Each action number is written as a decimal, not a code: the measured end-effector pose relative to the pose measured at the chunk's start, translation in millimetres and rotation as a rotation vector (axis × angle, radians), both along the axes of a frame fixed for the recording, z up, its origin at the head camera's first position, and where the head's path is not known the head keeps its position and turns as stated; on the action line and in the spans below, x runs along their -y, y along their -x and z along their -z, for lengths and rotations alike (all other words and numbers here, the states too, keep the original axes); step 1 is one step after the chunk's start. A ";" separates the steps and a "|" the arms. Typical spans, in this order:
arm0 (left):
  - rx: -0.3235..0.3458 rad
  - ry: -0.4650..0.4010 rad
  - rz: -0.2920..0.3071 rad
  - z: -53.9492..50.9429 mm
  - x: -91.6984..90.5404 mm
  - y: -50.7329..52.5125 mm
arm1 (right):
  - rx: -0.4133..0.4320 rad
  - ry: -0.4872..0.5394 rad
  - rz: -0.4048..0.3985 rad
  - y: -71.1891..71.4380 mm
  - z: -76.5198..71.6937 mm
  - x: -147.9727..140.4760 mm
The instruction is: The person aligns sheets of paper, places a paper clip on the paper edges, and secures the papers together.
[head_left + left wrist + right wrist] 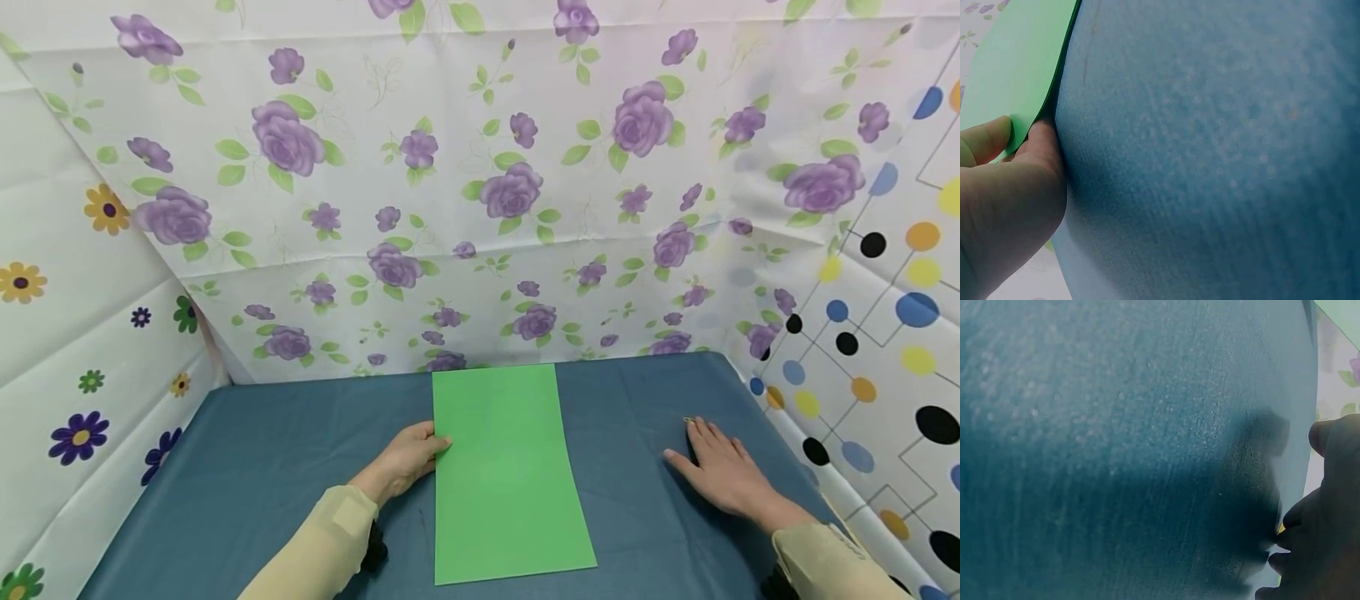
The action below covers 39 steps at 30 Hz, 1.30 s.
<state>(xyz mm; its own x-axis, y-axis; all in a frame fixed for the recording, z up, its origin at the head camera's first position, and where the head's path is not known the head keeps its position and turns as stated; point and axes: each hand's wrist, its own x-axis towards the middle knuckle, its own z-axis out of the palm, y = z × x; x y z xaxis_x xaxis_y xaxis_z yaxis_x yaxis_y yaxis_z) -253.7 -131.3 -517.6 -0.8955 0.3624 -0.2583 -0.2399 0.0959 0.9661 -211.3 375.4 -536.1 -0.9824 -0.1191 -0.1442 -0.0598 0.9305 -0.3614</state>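
A sheet of green paper [502, 475] lies lengthwise on the blue cloth, in the middle of the head view. My left hand [408, 457] pinches its left edge, thumb on top and fingers underneath. The left wrist view shows that edge of the green paper [1029, 69] bent up slightly off the cloth. Over on the right, my right hand [723, 471] rests with its fingers extended and the thumb spread out. At its fingertips is a small gold-coloured object [688, 419], mostly covered and too small to identify, perhaps a clip.
The blue cloth [315, 433] covers the table. Behind it hangs a white sheet with purple roses [393, 265]. Patterned sheets close the sides: a flowered one [78, 437] on the left, a dotted one [917, 310] on the right.
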 end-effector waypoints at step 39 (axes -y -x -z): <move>-0.001 -0.004 -0.006 1.4 0.2 0.2 | -0.122 -0.007 -0.131 3.3 -6.1 56.5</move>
